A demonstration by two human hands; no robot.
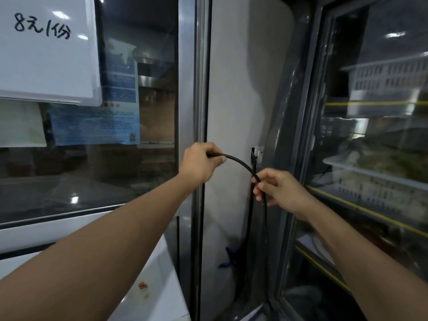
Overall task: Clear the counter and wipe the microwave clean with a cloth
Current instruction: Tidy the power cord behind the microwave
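Observation:
A black power cable (240, 162) arcs between both hands in front of a grey wall (234, 93). My left hand (202, 161) grips one end of the cable at chest height. My right hand (278, 189) pinches the cable lower and to the right, and from there it hangs down towards the floor. A white wall socket (259, 152) with a black plug sits just behind the cable. A white appliance top (159, 293) with a small orange sticker lies under my left forearm. No cloth is in view.
A glass window (129, 112) with a white handwritten sign (46, 49) and blue posters fills the left. A glass-door display fridge (375, 135) with shelves and trays stands on the right. A metal frame post (199, 77) runs between them.

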